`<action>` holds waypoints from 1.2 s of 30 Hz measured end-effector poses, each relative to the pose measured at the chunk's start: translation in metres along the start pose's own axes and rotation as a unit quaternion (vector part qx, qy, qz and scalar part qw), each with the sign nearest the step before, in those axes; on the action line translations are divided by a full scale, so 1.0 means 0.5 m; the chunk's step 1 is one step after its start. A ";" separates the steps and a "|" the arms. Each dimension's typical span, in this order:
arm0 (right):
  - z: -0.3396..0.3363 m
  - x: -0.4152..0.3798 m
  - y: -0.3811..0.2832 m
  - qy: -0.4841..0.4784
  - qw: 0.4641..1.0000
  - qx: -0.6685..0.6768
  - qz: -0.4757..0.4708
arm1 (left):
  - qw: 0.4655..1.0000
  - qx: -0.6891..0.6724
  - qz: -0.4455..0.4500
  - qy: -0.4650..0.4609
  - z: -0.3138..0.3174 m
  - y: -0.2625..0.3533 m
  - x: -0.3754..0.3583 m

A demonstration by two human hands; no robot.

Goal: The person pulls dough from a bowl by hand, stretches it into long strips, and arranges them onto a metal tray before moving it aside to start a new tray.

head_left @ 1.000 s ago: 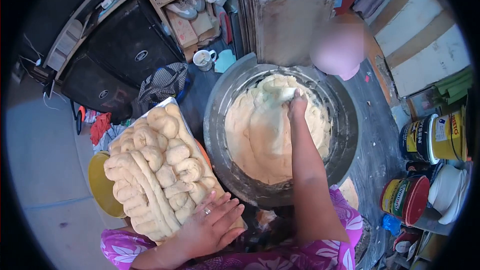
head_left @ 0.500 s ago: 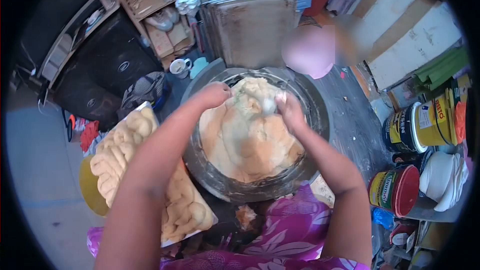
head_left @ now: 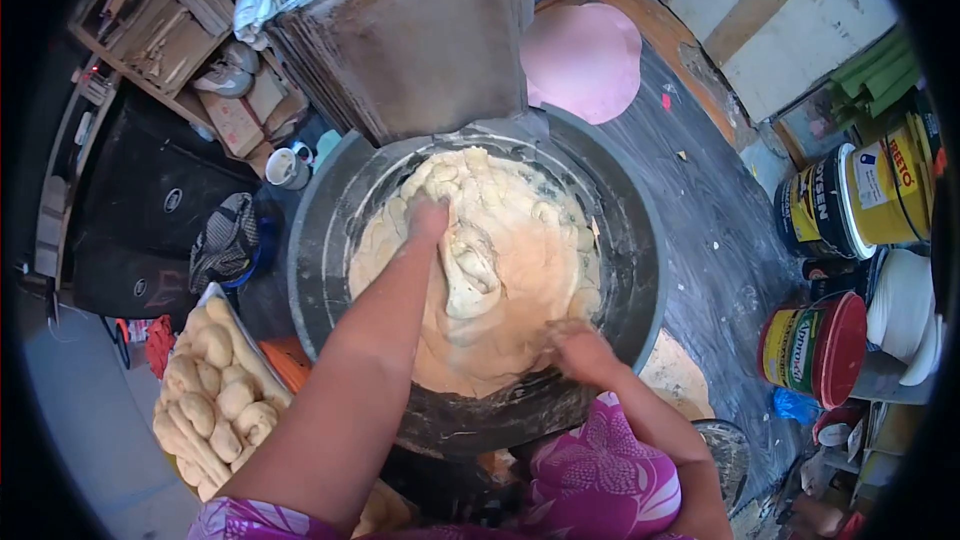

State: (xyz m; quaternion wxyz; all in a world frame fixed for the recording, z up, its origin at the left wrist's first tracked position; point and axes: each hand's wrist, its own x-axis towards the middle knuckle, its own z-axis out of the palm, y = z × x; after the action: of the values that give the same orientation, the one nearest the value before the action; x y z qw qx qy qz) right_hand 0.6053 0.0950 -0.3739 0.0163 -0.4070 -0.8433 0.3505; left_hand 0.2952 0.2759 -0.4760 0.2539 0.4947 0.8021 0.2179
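Observation:
A wide dark basin (head_left: pixel 307 240) holds a large mass of pale dough (head_left: pixel 520 240), with a wetter fold (head_left: pixel 472 285) near its middle. My left hand (head_left: pixel 430 220) is closed on the dough just left of that fold; its fingertips are partly hidden. At the lower right edge of the dough, my right hand (head_left: pixel 580 352) touches it with fingers stretched out, slightly blurred. Left of the basin, a tray carries several shaped dough pieces (head_left: pixel 215 380), partly covered by my left forearm.
A stack of dark-edged metal trays (head_left: pixel 410 45) stands against the basin's far rim. Beyond it lies a pink rounded mat (head_left: pixel 580 62). Several paint buckets, including a red one (head_left: pixel 838 350), stand at right. A white mug (head_left: pixel 288 168) sits at the basin's upper left.
Both hands were at the far side of the dough. My left hand has come down toward the middle, my right hand to the near right edge. The view has shifted and turned.

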 end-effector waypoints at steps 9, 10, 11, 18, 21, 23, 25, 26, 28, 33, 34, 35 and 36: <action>-0.068 -0.031 0.019 0.199 0.974 -0.105 0.026 | 0.970 0.189 -0.098 -0.118 -0.058 0.056 0.040; -0.065 -0.032 0.021 0.201 0.976 -0.081 0.016 | 0.970 0.186 -0.097 -0.121 -0.049 0.054 0.038; -0.063 -0.030 0.024 0.200 0.976 -0.084 0.018 | 0.979 0.176 -0.070 -0.078 -0.039 0.047 0.040; -0.054 -0.029 0.027 0.169 0.983 -0.057 0.046 | 0.993 -0.117 0.016 -0.018 -0.026 0.060 0.004; -0.051 -0.025 0.032 0.169 0.984 -0.041 0.049 | 0.991 -0.108 0.077 0.018 -0.032 0.094 -0.056; -0.049 -0.018 0.035 0.176 0.983 -0.032 0.048 | 0.987 -0.105 0.116 0.041 -0.026 0.112 -0.087; -0.046 -0.015 0.036 0.186 0.981 -0.029 0.054 | 0.989 -0.077 0.127 0.024 -0.019 0.133 -0.121; -0.045 -0.015 0.036 0.187 0.981 -0.030 0.051 | 0.989 -0.078 0.127 0.026 -0.011 0.140 -0.136; -0.044 -0.017 0.037 0.177 0.982 -0.034 0.061 | 0.987 -0.095 0.092 0.093 0.020 0.145 -0.163; -0.046 -0.019 0.034 0.163 0.984 -0.025 0.070 | 0.821 -0.514 -0.234 0.085 0.050 0.152 -0.182; -0.045 -0.020 0.036 0.156 0.984 -0.036 0.074 | 0.770 -0.573 -0.281 0.003 0.040 0.137 -0.173; -0.043 -0.022 0.040 0.158 0.984 -0.035 0.076 | 0.709 -0.622 -0.323 -0.079 0.033 0.123 -0.163; -0.040 -0.023 0.043 0.157 0.984 -0.036 0.076 | 0.711 -0.620 -0.323 -0.081 0.012 0.132 -0.155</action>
State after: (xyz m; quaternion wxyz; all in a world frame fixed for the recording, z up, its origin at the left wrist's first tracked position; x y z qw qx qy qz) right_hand 0.6335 0.1077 -0.3690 0.1071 -0.5203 -0.8088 0.2523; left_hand 0.3735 0.2340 -0.4262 0.6223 -0.0468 0.5741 0.5301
